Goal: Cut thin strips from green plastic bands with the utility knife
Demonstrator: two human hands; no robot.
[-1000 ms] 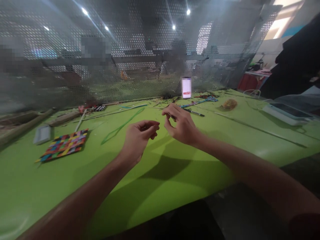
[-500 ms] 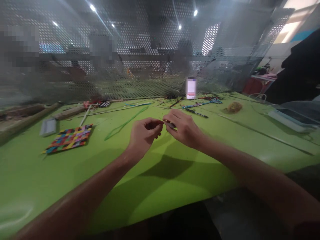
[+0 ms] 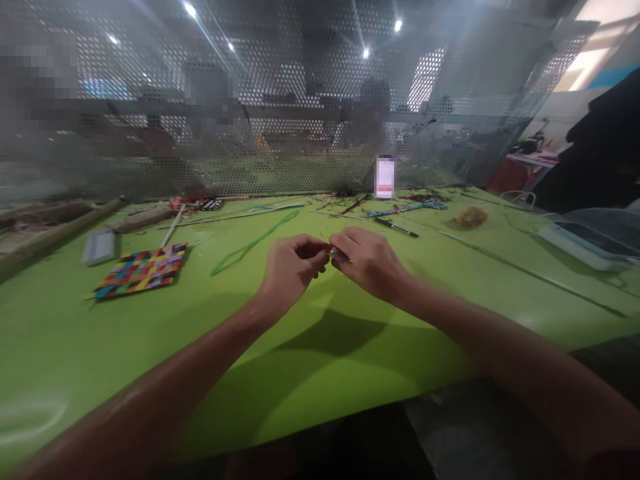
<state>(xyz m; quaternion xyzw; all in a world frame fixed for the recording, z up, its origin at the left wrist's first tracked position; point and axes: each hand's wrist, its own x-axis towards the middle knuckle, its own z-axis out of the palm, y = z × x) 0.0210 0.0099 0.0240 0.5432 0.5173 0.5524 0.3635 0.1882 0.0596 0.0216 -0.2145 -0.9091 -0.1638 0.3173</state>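
Note:
Above the middle of the green tabletop [image 3: 320,393], my two hands meet fingertip to fingertip. My left hand [image 3: 295,263] is closed in a pinch, thumb against forefinger; what it pinches is too small to make out. My right hand [image 3: 367,257] is closed too, with its fingers curled towards the left fingertips. A small greyish bit shows under the right fingers, but its kind is unclear. A bent green strip [image 3: 255,243] lies on the table to the left of my left hand. Just beyond my right hand is a black pen [image 3: 397,228].
A multicoloured woven square [image 3: 143,270] and a pale block [image 3: 99,247] lie at left. Several strips and scraps lie along the perforated metal screen [image 3: 300,153], where a lit phone [image 3: 385,177] stands. At right are a thin stick [image 3: 530,270] and a clear plastic box [image 3: 585,243].
My right hand has turned slightly, its fingers now curling closer over the left fingertips, and less of the greyish bit shows. The view has shifted a little; the table things lie as before.

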